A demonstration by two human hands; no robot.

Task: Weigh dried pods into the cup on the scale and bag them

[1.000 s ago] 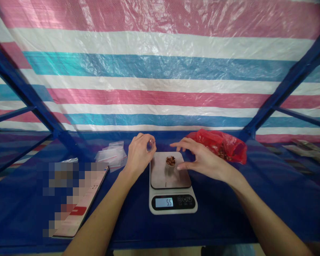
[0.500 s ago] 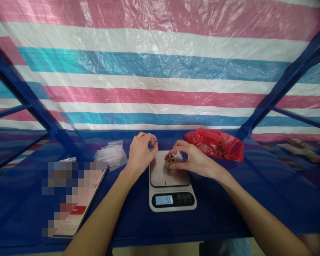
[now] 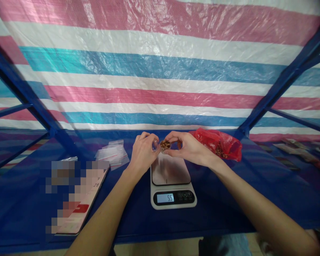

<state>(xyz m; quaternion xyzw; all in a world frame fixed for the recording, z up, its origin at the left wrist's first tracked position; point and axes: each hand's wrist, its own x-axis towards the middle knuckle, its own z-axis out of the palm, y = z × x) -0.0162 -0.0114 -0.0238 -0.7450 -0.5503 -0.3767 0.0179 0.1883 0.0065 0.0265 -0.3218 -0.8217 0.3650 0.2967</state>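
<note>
Above the back of the kitchen scale, my right hand grips a small round cup between thumb and fingers. Brown dried pieces fill the cup, which is tilted toward my left hand. My left hand is closed on a small clear plastic bag; its rounded mouth faces the cup, and most of it is hidden by the fingers. Cup and bag are very close; whether they touch I cannot tell. The scale's pan is bare and its display reads 5.5 or 55.
Flat clear zip bags lie left of the scale. A red plastic bag with more brown pieces sits at the back right. A partly blurred phone-like panel lies front left. Blue frame bars rise at both sides before a striped sheet.
My right hand has lifted the cup off the scale's pan, moved it left and back, and tilted it toward the clear bag in my left hand. The left hand has barely moved.
</note>
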